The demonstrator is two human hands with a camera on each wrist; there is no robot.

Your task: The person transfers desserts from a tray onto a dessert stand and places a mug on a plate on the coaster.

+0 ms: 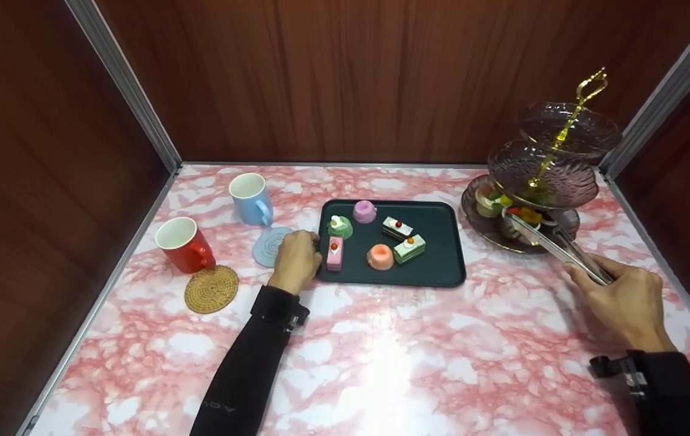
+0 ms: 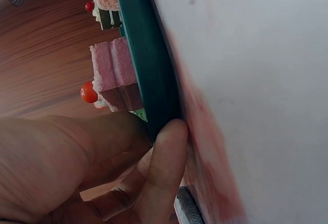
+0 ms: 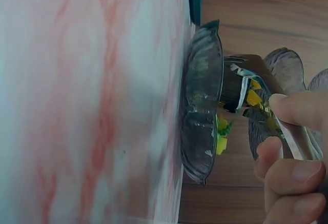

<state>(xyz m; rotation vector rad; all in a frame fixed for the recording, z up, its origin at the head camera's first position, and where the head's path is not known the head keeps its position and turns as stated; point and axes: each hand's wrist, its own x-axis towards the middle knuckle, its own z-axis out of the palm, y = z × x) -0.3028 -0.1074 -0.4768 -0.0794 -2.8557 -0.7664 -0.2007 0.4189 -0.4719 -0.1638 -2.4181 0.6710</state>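
My left hand [image 1: 298, 260] pinches the left rim of a dark green tray [image 1: 430, 242] between thumb and fingers, as the left wrist view shows. On the tray sit several small toy cakes, among them a pink slice [image 1: 334, 257] by that hand and an orange ring-shaped one [image 1: 380, 257]. At the right, my right hand [image 1: 629, 297] holds metal tongs [image 1: 563, 253]. Their tips straddle a dark-sided, fruit-topped tart [image 1: 526, 215] at the bottom plate [image 1: 472, 227] of a tiered stand. Beside it on that plate stands a pale tart [image 1: 488, 203].
Two upper glass bowls [image 1: 542, 172] on a gold pole [image 1: 570, 121] overhang the bottom plate. On the left stand a blue mug [image 1: 251, 200] and a red mug [image 1: 183, 245], near a light blue coaster [image 1: 265, 247] and a woven coaster [image 1: 212, 289]. Wood-grain panels enclose the table.
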